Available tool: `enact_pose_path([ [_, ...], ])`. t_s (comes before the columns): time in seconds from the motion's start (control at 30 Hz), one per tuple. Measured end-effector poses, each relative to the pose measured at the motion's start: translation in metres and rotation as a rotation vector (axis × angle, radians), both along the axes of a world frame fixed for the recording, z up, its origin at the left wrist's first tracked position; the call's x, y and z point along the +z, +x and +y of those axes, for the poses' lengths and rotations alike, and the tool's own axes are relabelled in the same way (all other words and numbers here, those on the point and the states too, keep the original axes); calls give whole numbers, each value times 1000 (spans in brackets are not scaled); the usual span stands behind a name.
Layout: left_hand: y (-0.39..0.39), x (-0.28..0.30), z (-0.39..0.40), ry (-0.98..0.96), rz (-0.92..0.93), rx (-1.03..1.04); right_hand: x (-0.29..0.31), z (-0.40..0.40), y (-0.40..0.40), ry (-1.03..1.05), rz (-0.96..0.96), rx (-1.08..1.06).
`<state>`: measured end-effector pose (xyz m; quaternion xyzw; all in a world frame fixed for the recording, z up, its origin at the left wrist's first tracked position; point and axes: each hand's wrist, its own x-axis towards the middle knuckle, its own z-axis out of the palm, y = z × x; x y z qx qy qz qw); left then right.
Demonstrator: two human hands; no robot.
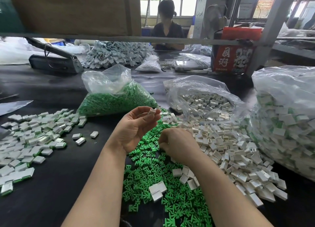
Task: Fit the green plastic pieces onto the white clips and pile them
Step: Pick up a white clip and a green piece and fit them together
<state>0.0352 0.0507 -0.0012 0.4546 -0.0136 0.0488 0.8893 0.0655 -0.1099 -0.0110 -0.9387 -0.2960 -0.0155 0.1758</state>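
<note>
The left hand (136,124) is raised palm-up over the black tabletop (56,184), its fingertips pinching a small white plastic clip (152,112). The right hand (177,144) hangs lower and just to the right, knuckles up, fingers curled down into the loose scatter of bright green plastic pieces (153,172) — whether it actually holds one cannot be told, since the fingertips are hidden. The two hands are apart, the clip above and to the left of the right hand's knuckles.

The green pieces spread under and in front of both wrists. To the right of the right hand lies a heap of loose white clips (230,151), spilling from an open clear plastic bag (201,97) beyond it. Beyond the left hand sits a clear bag packed with green pieces (115,102). Well to the left of the left hand is the pile of assembled white clips with green edges (30,136), a few strays between it and the wrist. At the far right stands a large clear bag of assembled pieces (286,124) — and across the table sits another person in dark clothing (167,32).
</note>
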Motion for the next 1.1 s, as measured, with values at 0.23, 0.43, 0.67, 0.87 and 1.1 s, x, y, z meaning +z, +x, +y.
enact_pose_path([
  [0.23,1,-2,0,69,35,59,6,-8,3,647,193,-99],
  [0.43,0,1,-11,209,85,63,18,-14,3,1217,488,-102],
  [0.67,1,6,-21,310,68,88,19,-14,6,1380,595,-127],
  [0.87,-1,9,-22,369,39,103,18,-14,8,1393,564,-140],
  [1.1,-2,9,-25,430,33,113,16,-13,8,1406,541,-105],
])
